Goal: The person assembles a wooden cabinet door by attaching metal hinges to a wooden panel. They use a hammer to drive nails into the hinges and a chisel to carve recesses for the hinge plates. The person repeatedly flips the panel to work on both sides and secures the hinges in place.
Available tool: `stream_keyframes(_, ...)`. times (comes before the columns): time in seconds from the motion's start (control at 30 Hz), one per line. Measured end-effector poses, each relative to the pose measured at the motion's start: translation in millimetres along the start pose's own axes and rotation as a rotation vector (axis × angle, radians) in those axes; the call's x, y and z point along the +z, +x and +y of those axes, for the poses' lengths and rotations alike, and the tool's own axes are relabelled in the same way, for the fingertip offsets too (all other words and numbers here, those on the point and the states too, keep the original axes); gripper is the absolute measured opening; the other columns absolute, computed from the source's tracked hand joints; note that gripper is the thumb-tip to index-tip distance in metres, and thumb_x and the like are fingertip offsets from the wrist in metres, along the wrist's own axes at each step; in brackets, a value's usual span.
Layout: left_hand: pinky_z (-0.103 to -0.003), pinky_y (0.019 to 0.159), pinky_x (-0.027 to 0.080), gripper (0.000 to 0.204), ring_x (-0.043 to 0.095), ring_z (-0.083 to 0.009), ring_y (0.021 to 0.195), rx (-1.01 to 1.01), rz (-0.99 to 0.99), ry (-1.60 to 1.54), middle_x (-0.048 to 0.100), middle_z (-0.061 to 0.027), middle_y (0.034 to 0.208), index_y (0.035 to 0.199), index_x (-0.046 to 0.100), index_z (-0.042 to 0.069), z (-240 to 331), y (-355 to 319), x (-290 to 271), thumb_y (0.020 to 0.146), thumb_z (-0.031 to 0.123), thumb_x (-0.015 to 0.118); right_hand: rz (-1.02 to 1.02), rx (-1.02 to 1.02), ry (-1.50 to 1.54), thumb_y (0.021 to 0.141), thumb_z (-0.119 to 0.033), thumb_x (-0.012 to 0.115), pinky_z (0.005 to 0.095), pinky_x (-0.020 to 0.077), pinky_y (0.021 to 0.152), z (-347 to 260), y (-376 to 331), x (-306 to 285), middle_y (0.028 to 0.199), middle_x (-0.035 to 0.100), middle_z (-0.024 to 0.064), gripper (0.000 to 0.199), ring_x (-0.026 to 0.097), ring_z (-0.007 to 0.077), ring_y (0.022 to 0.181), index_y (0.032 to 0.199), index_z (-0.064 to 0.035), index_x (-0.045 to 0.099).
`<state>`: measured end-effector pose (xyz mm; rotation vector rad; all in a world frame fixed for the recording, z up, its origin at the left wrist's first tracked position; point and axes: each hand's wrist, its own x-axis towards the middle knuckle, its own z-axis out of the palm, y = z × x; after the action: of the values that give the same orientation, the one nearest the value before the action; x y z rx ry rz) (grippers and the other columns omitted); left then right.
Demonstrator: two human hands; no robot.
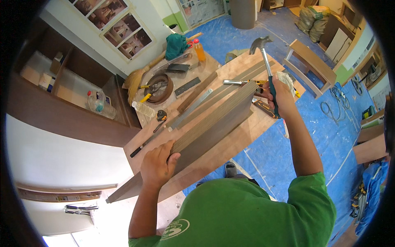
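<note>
My left hand (158, 164) grips the near edge of a long brown laminated board (214, 123) that lies slanted across the plywood workbench (247, 136). My right hand (282, 96) is closed around the green-and-black grip of a claw hammer (266, 57), raised so its steel head points up above the far end of the board. More wooden strips (197, 92) and a metal straightedge (189, 110) lie beside the board on the left.
The bench's far end holds an orange bottle (199, 50), a green cloth (176, 44), a saw (175, 68), pliers in a round tray (156, 88) and a plastic bottle (144, 109). Blue tarp (288, 152) covers the floor. A small wooden frame (310, 66) stands right.
</note>
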<state>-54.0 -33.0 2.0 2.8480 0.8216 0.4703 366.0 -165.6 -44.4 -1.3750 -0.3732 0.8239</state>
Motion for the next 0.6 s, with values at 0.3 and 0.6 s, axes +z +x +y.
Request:
stream_keyframes(0.3,-0.041,0.099,0.052,0.045,0.066,-0.0369,0.112,0.113,-0.179,-0.277,0.068,-0.0198,0.125,0.144,0.059,0.006,-16,3,-19,0.102,0.023,0.064,-0.037,-0.237,-0.224,0.106,-0.028,0.064,0.0237,0.0362,0.049,12,-72,20,0.067,0.053,-0.0022,0.027,0.047,0.0068,0.053,0.098,-0.0027,0.065)
stream_keyframes(0.6,-0.044,0.101,0.051,0.062,0.065,-0.0399,0.117,0.002,-0.494,-0.314,0.065,-0.0242,0.132,0.145,0.055,0.004,-61,-11,-57,0.096,0.037,0.072,-0.172,-0.105,-0.213,0.106,-0.023,0.063,0.0266,0.0455,0.052,56,-142,111,0.072,0.057,0.0009,0.023,0.055,0.0083,0.057,0.101,0.0001,0.064)
